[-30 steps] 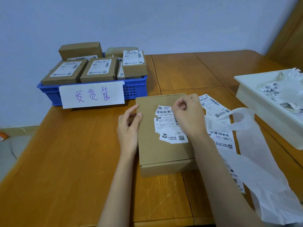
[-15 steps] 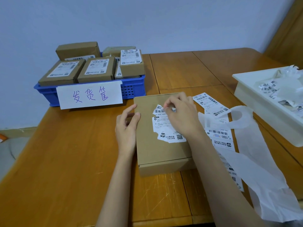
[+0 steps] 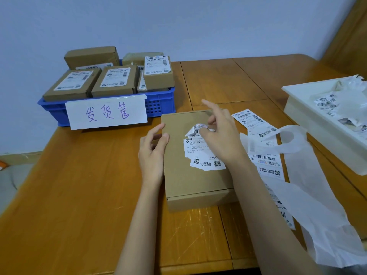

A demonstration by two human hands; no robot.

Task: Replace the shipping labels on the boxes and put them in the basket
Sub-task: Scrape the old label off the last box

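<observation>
Two bare hands worked over one flat cardboard box [image 3: 184, 181] that lay on the wooden table [image 3: 79, 205] directly in front of the person. The left hand [image 3: 152, 150] rested against the box's left edge, fingers loosely curled with thumb and forefinger touching the cardboard, steadying it without closing round it. The right hand [image 3: 220, 135] sat over the upper middle of the lid, thumb and middle finger pinching the curled, lifted top corner of the torn old label [image 3: 202, 155], the forefinger pointing up and away. The rest of that label was stuck flat to the lid; it showed a barcode, a QR code and small Chinese print, with the digits "0-050" partly legible.

Just right of the box lay a strip of fresh shipping labels [image 3: 264, 161] on white backing paper [image 3: 317, 205], barcodes visible. At the far left stood a blue plastic basket [image 3: 160, 104] filled with labelled cardboard boxes [image 3: 117, 80], and a white paper sign [image 3: 107, 113] on its front read "发货筐" in purple handwriting. At the right edge sat a white tray [image 3: 317, 132] holding crumpled label scraps [image 3: 327, 102]. A pale blue wall [image 3: 178, 22] rose behind the table.
</observation>
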